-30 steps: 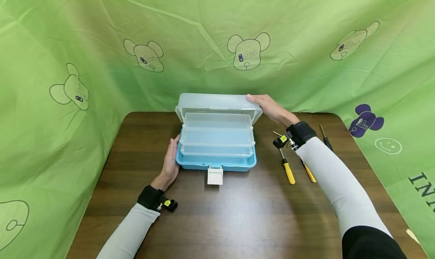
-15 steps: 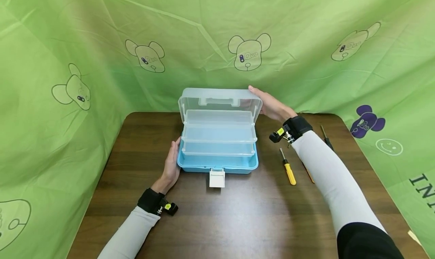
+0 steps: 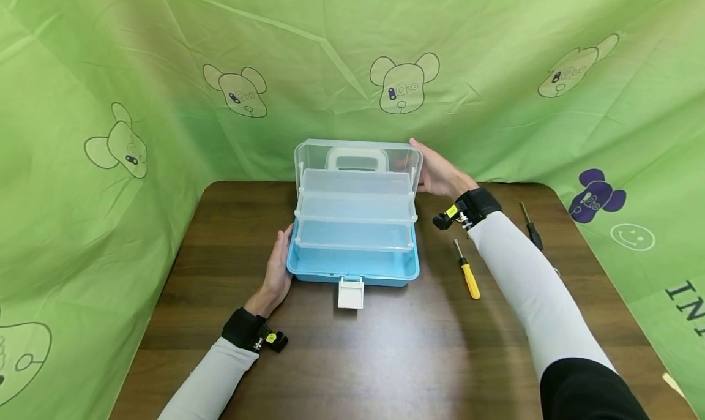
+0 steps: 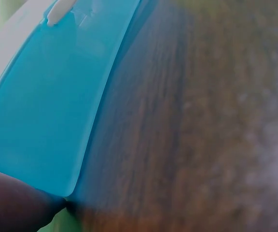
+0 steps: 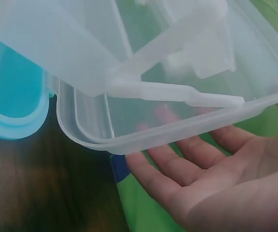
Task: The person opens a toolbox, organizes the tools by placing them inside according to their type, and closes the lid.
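Observation:
A light blue toolbox [image 3: 352,264] stands on the table with its clear lid [image 3: 399,160] swung back. Its frosted trays [image 3: 358,206] are stepped up above the base. On the left, my left hand [image 3: 278,270] rests with straight fingers along the base's side wall; the left wrist view has one digit [image 4: 18,200] at the blue corner. At the lid's right side, my right hand [image 3: 437,172] supports it from outside. The right wrist view shows long, loosely extended fingers [image 5: 170,166] against the lid's outer wall, their tips faintly visible through the plastic. A white latch [image 3: 350,294] hangs at the front.
Right of the toolbox lies a yellow-handled screwdriver [image 3: 468,279]. A black-handled screwdriver [image 3: 533,233] lies farther right, beyond the right forearm. A green cloth [image 3: 330,101] with printed bear heads hangs behind the brown table [image 3: 385,359].
The lid has tilted farther back, its inside and handle now showing, and the trays have risen and spread backward. My right hand has followed the lid; my left hand has stayed at the base.

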The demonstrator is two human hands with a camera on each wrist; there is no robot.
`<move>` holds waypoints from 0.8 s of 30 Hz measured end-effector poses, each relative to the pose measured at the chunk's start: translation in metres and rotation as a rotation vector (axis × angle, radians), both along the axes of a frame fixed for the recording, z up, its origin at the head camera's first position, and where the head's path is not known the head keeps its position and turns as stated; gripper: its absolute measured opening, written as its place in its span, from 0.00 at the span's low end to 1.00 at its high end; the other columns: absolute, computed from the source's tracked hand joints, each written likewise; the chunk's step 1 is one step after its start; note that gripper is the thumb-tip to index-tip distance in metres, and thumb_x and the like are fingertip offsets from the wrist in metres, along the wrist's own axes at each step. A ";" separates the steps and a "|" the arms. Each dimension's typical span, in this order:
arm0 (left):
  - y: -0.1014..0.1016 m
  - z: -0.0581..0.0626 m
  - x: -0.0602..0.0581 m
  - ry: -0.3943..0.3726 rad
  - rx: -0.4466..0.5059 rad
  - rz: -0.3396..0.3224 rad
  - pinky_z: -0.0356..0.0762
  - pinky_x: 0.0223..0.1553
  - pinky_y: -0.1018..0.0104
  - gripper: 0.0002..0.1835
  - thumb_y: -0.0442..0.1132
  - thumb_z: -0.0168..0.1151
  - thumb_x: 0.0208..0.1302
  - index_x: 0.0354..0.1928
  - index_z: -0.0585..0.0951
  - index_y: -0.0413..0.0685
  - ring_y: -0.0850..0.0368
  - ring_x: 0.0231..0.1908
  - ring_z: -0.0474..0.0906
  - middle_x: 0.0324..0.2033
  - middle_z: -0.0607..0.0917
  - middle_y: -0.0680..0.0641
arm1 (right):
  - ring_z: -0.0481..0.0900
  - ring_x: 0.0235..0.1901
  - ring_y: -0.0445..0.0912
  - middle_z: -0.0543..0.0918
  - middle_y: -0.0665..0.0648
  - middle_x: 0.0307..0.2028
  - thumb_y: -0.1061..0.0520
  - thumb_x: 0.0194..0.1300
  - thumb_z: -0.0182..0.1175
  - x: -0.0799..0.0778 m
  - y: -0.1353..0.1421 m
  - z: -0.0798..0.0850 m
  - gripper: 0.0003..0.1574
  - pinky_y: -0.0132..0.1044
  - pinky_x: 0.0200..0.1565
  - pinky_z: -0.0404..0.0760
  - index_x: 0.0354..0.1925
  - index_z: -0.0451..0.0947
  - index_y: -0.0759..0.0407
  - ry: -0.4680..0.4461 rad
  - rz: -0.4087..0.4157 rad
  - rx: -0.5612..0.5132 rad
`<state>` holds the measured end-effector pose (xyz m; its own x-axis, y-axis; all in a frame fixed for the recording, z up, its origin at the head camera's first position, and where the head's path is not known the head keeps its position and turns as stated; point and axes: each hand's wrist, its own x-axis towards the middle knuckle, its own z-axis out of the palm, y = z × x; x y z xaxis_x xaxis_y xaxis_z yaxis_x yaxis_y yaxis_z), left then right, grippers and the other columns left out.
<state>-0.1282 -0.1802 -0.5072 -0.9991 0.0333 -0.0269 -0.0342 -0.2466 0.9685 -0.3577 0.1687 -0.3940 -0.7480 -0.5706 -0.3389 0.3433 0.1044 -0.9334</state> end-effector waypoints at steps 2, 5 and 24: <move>0.000 0.000 0.001 0.002 -0.005 -0.004 0.34 0.82 0.45 0.39 0.58 0.22 0.87 0.84 0.38 0.36 0.46 0.84 0.33 0.85 0.40 0.40 | 0.83 0.55 0.53 0.68 0.64 0.73 0.25 0.82 0.31 0.000 0.001 -0.003 0.48 0.50 0.58 0.80 0.84 0.51 0.49 -0.034 -0.016 -0.003; 0.001 0.000 0.003 -0.002 -0.002 -0.004 0.34 0.82 0.47 0.39 0.58 0.22 0.87 0.85 0.38 0.37 0.48 0.84 0.33 0.85 0.40 0.41 | 0.81 0.56 0.55 0.69 0.64 0.71 0.24 0.81 0.32 -0.001 0.003 -0.009 0.51 0.51 0.60 0.78 0.85 0.47 0.53 -0.091 -0.037 -0.003; 0.003 0.001 0.017 0.011 -0.010 -0.007 0.36 0.82 0.48 0.40 0.61 0.24 0.87 0.85 0.41 0.38 0.48 0.84 0.36 0.85 0.43 0.41 | 0.64 0.70 0.63 0.65 0.67 0.67 0.23 0.80 0.31 0.001 0.005 -0.030 0.55 0.57 0.71 0.68 0.85 0.39 0.57 -0.281 -0.107 0.019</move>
<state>-0.1109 -0.1775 -0.5067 -0.9991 0.0399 -0.0159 -0.0249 -0.2363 0.9714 -0.3567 0.1735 -0.4240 -0.6786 -0.4853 -0.5514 0.5981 0.0706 -0.7983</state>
